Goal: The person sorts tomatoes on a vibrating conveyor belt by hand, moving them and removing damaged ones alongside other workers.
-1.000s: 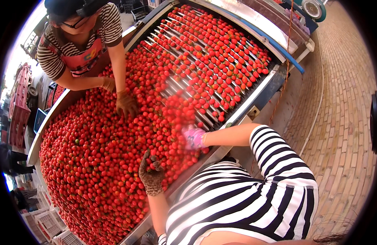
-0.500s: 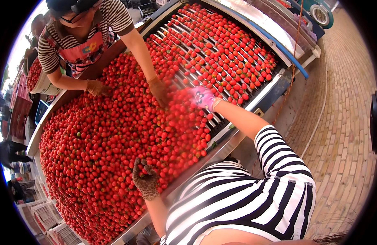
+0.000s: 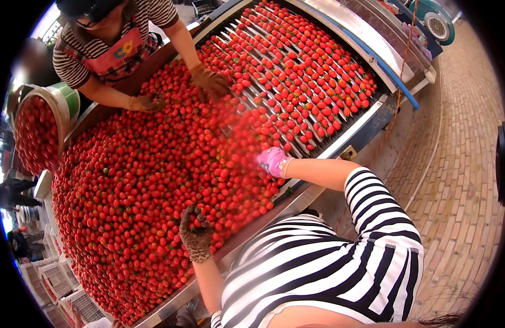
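Observation:
A deep heap of red cherry tomatoes [image 3: 137, 208] fills the sloping feed table in front of me. My left hand [image 3: 196, 239], in a brown patterned glove, rests on the near side of the heap, palm partly up. Its fingers curl around what look like cherry tomatoes. My right hand [image 3: 273, 162], in a pink glove, is at the heap's right edge beside the metal rollers [image 3: 304, 143]. Its fingertips are lost among cherry tomatoes smeared by motion, so their pose cannot be made out.
Opposite, a person in a striped shirt and apron has one gloved hand [image 3: 210, 82] near the rollers and another [image 3: 146, 104] on the heap. A tipped bucket [image 3: 61, 117] of tomatoes is at the far left rim. White crates [image 3: 58, 281] stand at lower left.
My right hand has moved nearer to me, off the rollers. The other person's hands have drawn back. At the far left, the bucket has come to the rim and tipped. My left hand barely moved.

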The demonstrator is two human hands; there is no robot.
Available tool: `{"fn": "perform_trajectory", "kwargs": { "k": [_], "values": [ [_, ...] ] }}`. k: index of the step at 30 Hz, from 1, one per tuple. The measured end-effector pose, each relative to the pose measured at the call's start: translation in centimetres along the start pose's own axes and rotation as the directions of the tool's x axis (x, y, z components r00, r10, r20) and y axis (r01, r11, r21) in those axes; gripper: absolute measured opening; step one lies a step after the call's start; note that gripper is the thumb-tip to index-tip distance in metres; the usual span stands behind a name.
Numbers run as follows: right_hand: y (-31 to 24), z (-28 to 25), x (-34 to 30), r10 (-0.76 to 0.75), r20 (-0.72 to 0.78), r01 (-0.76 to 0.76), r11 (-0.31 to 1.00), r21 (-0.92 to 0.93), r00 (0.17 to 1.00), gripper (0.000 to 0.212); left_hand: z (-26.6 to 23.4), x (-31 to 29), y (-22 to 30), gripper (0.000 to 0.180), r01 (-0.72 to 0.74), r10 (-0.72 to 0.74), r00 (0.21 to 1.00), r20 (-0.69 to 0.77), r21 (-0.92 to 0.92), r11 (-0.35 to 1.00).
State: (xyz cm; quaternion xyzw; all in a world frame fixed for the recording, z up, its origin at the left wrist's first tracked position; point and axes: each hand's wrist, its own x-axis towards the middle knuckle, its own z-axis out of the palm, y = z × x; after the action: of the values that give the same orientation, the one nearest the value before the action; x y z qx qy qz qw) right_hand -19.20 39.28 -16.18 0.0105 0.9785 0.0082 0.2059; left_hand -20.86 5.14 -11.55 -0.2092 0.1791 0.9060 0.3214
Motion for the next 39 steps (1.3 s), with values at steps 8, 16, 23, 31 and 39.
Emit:
{"fn": "perform_trajectory", "kwargs": {
  "k": [8, 16, 23, 31, 39],
  "values": [
    [-0.9, 1.2, 0.9, 0.098, 0.091, -0.118, 0.959, 0.256, 0.991, 0.032, 0.8, 3.1, -3.3, 0.028, 0.132, -0.118, 0.990, -0.070, 0.227, 0.965],
    [-5.8, -6.4, -3.5, 0.027, -0.189, 0.139, 0.574, 0.807, 0.982, 0.033, 3.3, 4.0, -6.9, 0.038, 0.336, -0.325, 0.932, -0.160, 0.049, 0.940],
    [6.5, -0.1, 0.8, 0.323, -0.307, -0.312, 0.946, 0.086, 0.895, 0.019, 1.1, 3.0, -5.1, 0.033, 0.348, -0.335, 0.934, 0.122, -0.109, 0.931],
    [-1.4, -5.8, 0.2, -0.015, -0.118, 0.094, 0.705, 0.703, 0.993, 0.040, 0.2, 4.5, -4.3, 0.045, 0.276, -0.295, 0.952, 0.086, 0.179, 0.944],
    [-4.0, -0.7, 2.2, -0.072, 0.123, 0.041, 0.970, 0.238, 0.990, 0.026, 0.1, 2.9, -3.4, 0.040, 0.317, -0.285, 0.928, 0.239, -0.104, 0.943]
  ]
}}
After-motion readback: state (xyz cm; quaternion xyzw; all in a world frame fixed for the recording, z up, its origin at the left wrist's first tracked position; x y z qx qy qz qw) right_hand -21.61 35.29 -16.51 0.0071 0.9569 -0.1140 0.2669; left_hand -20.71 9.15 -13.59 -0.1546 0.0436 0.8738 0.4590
